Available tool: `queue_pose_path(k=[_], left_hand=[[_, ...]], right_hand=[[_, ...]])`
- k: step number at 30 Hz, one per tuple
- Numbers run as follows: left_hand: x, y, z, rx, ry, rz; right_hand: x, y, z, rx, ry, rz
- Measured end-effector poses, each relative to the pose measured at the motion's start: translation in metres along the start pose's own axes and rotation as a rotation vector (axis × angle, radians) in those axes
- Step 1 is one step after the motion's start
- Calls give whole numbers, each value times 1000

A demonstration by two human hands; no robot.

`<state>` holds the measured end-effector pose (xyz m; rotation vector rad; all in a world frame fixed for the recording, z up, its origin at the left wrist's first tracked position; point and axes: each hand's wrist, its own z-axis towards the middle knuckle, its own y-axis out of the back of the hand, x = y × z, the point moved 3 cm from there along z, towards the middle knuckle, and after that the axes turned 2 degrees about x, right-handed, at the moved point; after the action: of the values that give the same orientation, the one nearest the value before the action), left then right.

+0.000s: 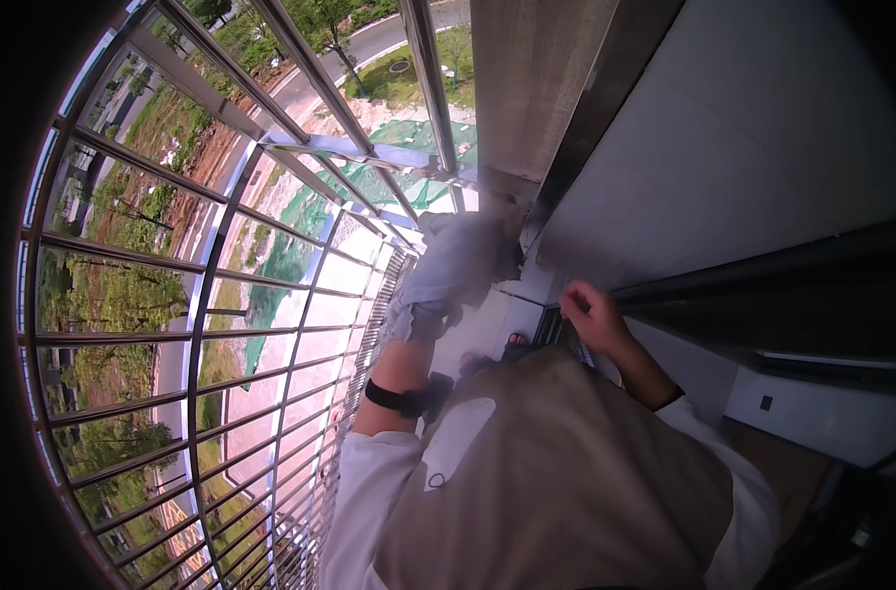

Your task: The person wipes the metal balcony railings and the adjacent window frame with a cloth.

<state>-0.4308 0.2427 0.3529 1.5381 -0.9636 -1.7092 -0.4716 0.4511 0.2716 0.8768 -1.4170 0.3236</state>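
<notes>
A grey cloth (456, 258), blurred by motion, is bunched in my left hand (430, 320), which is stretched forward. The cloth lies against the corner where the steel bars (430, 88) meet a brownish wall panel (537, 88). It covers most of the hand's fingers. My right hand (596, 317) is held in front of my body, beside the dark frame at the foot of the large pale panel (743, 128). Its fingers are curled in, and I see nothing in them.
A cage of steel bars (202, 265) curves along my left side, with trees, a road and green ground sheeting far below. A dark rail (802, 305) runs along the right. My sandalled foot (517, 339) stands on the pale floor (482, 324).
</notes>
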Motion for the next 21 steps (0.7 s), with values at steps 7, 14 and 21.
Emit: queue_pose_path(k=[7, 14, 21], left_hand=[[-23, 30, -16, -373, 73, -105], [-26, 38, -39, -176, 136, -131], [49, -40, -86, -152, 173, -201]], right_hand=[[28, -38, 48, -107, 210, 31], [8, -47, 76, 69, 181, 51], [19, -44, 77, -16, 130, 368]])
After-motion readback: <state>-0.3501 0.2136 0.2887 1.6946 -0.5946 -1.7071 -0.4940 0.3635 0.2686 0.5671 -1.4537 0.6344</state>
